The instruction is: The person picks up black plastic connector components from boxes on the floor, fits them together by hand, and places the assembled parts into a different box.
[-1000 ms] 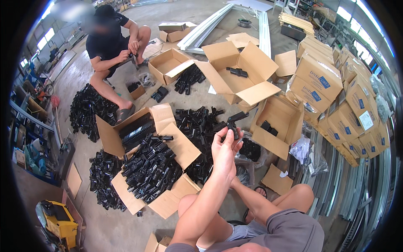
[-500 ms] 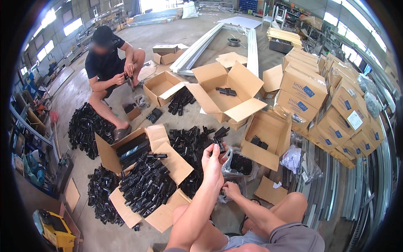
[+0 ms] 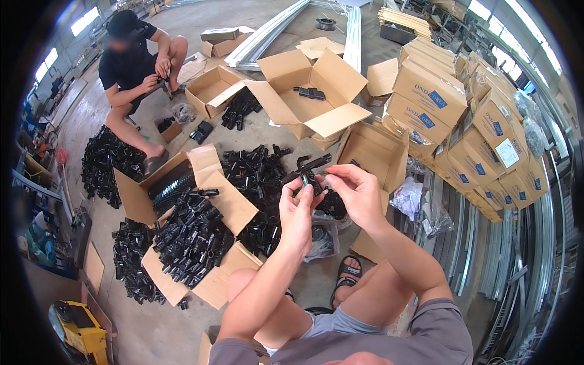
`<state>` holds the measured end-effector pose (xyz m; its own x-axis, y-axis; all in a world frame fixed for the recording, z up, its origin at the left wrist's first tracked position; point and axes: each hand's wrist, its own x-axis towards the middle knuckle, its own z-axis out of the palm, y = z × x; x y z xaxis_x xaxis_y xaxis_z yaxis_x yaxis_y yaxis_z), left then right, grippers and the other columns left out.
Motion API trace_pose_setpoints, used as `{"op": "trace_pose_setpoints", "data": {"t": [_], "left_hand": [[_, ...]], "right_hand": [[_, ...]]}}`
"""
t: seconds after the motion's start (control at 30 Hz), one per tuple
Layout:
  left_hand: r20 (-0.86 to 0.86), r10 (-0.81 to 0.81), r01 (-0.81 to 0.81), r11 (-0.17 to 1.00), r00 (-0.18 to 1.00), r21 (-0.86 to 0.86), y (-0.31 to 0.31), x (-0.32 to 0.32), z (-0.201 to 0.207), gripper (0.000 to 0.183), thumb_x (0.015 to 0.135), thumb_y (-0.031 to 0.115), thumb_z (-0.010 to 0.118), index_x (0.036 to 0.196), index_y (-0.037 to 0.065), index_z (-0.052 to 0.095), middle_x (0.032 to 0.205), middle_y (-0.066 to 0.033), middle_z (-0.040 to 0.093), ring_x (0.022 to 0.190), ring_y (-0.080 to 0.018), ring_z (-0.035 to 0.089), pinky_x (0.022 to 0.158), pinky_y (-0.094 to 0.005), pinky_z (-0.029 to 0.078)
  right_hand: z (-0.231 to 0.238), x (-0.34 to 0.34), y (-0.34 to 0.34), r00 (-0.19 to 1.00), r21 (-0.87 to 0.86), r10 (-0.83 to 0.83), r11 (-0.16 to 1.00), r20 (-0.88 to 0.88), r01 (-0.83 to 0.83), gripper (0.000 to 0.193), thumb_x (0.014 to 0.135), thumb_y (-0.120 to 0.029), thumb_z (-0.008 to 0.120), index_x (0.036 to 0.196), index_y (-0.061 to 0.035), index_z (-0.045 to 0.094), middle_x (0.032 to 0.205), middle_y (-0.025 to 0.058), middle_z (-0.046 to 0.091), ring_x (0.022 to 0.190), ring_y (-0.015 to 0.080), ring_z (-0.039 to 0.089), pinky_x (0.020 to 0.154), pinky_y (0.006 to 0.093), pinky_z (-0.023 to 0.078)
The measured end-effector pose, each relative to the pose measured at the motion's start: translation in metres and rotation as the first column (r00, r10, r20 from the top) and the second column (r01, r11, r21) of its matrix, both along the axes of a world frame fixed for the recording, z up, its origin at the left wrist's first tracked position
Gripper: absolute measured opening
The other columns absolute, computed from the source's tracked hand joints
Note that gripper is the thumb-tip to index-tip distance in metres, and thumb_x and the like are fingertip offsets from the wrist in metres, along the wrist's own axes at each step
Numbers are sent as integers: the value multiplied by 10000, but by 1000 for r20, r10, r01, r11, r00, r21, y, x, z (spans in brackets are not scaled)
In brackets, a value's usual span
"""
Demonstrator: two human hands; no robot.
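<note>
My left hand is closed around a black bracket-like part with a long arm, raised in front of me. Fingertips of my right hand are pinched together at the right side of that part; what they hold is too small to make out. Just beyond my left hand lies a heap of similar black parts on the floor. Below my hands a clear plastic bag is partly hidden by my wrists.
An open carton at left overflows with black parts. Two open cartons, one wide and one behind my right hand, stand ahead. A co-worker squats far left. Stacked closed boxes and metal profiles line the right.
My right hand has risen from low beside the plastic bag to the black part in my left hand. The part now points to the right, and the whole view has shifted.
</note>
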<state>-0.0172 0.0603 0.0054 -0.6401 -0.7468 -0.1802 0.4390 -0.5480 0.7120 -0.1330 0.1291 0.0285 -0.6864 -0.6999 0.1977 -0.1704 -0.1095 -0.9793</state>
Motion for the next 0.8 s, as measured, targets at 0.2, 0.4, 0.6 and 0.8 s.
{"op": "trace_pose_setpoints", "data": {"t": [0.2,0.4,0.6,0.8], "left_hand": [[60,46,-37,989,997,-141,18,-10,-5,248,998,68,530,1213,18,416,1132,-121,635,1046,-158,611,967,-365,517],[97,113,-82,957,989,-278,23,-14,-11,229,986,-1,516,1183,9,401,1167,-150,619,1067,-157,593,961,-346,505],[104,172,-128,933,980,-336,32,-23,-5,255,968,-20,535,1176,26,395,1148,-136,601,1071,-127,560,915,-254,457],[113,176,-122,918,978,-378,37,-31,-6,258,965,-24,539,1167,31,388,1150,-139,599,1088,-137,561,919,-260,461]], "right_hand": [[-17,2,3,999,25,-23,999,-47,25,158,881,-45,692,1017,33,714,891,82,737,784,94,671,702,250,532],[-27,1,7,998,-9,-39,999,47,40,167,889,-29,683,1038,41,706,909,83,736,816,88,673,727,238,532],[-23,1,13,971,-160,-7,986,240,46,162,889,4,678,1044,51,689,969,82,723,878,99,670,784,229,528],[-30,-4,18,967,-159,-29,985,254,71,162,883,4,687,1038,51,689,964,82,723,873,96,669,786,231,529]]}}
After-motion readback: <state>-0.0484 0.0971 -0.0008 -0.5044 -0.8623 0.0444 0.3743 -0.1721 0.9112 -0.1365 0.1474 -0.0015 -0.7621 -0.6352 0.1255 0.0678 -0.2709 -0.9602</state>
